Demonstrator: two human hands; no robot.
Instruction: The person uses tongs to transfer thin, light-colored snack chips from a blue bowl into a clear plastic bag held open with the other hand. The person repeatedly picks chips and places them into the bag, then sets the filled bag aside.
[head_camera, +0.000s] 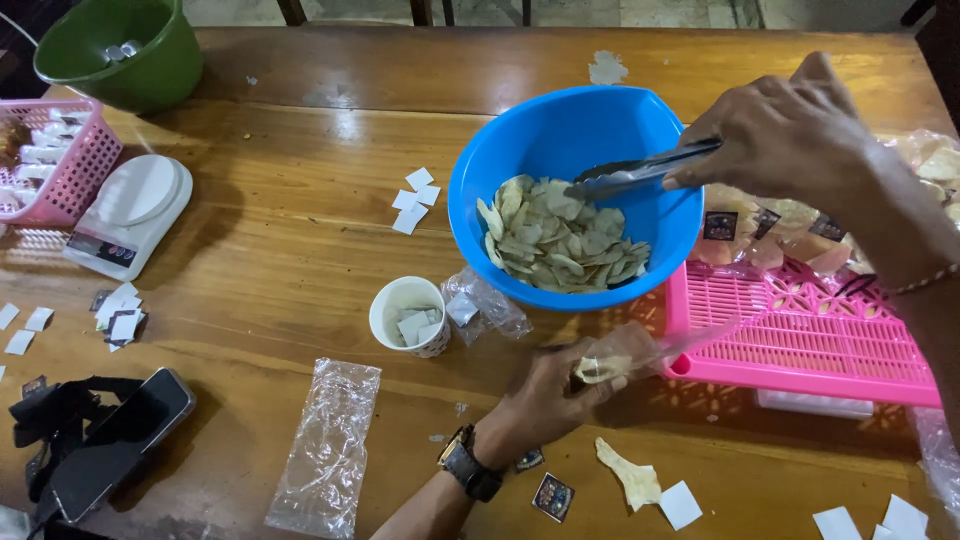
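- Presently, the right hand (790, 130) grips metal tongs (640, 172), fingers closed round the handle end; the tips are together, reaching into a blue bowl (570, 130).
- The bowl stands on the wooden bench (300, 230), its right edge over a pink tray (800, 335). It holds a heap of pale chips (560, 240); the tong tips sit just above the heap.
- The left hand (550, 390), a watch (470, 465) on its wrist, holds a clear bag (640, 350) by the mouth, fingers pinched on the film. One chip shows inside the bag. The bag lies between the bowl and the near bench edge, touching the tray's left corner.
- A loose chip (630, 472) lies on the bench just right of the left wrist.
- A white cup (410, 315) with paper slips stands left of the bowl; a crumpled clear packet (480, 305) lies between them.
- An empty flat bag (330, 445) lies near the front edge.
- Far left: white scale (130, 215), pink basket (60, 160), green bowl (120, 50), dark phone (120, 440).
- Filled packets (770, 225) lie behind the tray.
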